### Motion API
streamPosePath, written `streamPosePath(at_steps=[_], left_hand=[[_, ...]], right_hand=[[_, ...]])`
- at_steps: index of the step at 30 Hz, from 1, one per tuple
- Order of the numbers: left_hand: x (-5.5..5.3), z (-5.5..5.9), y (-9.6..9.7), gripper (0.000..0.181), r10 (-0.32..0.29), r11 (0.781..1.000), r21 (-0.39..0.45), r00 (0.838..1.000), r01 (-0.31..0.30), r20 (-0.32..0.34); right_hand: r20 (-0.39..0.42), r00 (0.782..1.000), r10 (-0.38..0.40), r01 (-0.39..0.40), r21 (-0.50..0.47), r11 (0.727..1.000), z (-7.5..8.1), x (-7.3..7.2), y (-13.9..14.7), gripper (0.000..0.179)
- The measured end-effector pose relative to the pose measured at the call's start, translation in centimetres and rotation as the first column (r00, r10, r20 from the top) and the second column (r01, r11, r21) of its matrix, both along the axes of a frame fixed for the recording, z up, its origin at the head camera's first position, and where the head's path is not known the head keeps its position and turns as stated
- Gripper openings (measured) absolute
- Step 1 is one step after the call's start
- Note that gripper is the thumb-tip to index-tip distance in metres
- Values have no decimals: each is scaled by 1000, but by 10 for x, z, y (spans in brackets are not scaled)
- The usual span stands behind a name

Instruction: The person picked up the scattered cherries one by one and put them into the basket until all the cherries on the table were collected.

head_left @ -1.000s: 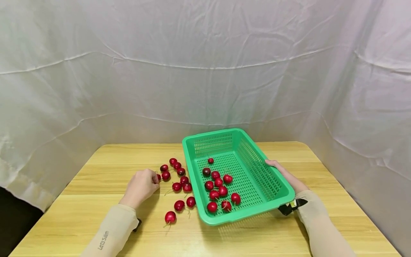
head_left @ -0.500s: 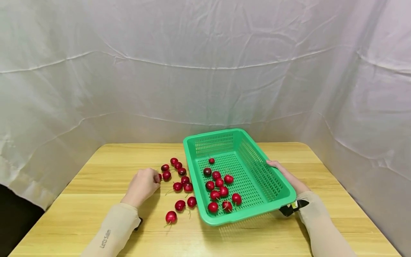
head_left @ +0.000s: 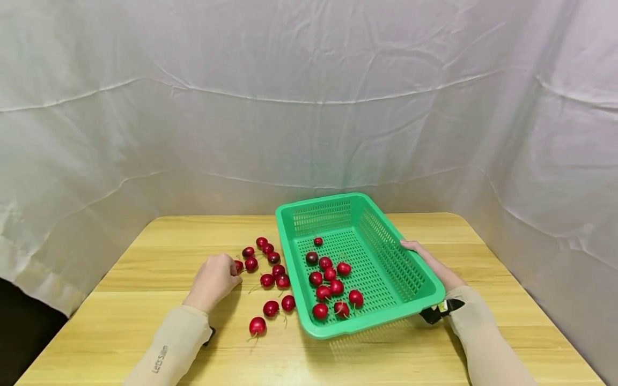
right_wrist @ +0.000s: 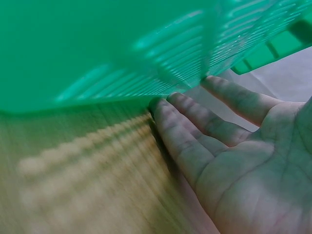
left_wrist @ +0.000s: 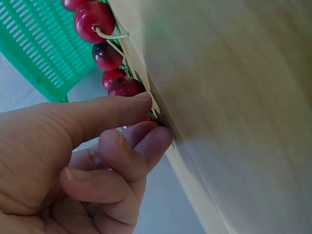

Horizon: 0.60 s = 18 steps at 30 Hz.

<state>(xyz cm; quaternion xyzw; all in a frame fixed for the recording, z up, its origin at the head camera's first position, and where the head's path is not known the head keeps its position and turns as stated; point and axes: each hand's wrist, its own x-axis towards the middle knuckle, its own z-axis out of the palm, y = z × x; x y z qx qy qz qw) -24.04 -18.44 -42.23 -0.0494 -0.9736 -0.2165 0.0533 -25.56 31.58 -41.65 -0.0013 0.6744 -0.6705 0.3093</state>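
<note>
My left hand (head_left: 214,279) is low over the table, left of the loose cherries. Its thumb and fingertips close around a cherry (head_left: 238,266) at the group's left end. In the left wrist view only a sliver of that fruit and its stem shows between the fingers. A green slotted plastic basket (head_left: 357,325) lies at an angle right of centre, several red cherries (head_left: 336,287) on its floor. Against its right side rests my right hand (head_left: 432,264). The right wrist view has the palm turned up, straight fingers (right_wrist: 180,136) reaching to the basket's outer wall and underside.
More loose cherries (head_left: 267,281), some with stems, lie between my left hand and the basket's left rim. One cherry (head_left: 257,326) sits nearer the front. The wooden table (head_left: 164,257) ends before a pale curtain (head_left: 309,134) at the back and sides.
Both hands and the basket stay nearly in place. The cherry at my left fingertips shifts slightly left and shows more from above.
</note>
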Motion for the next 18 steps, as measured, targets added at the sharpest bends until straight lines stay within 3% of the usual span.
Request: streamPosePath(at_steps=[6,18], left_hand=[[0,-1,0,35,2,1000,-15,1000,-2,4],[-1,0,2,29,17,1000,-8,1000,-17,22]], right_hand=[[17,1000,26,-25,-50,998,0,0,-1,91],[23,1000,10,-9,-41,999,0,1,1,93]])
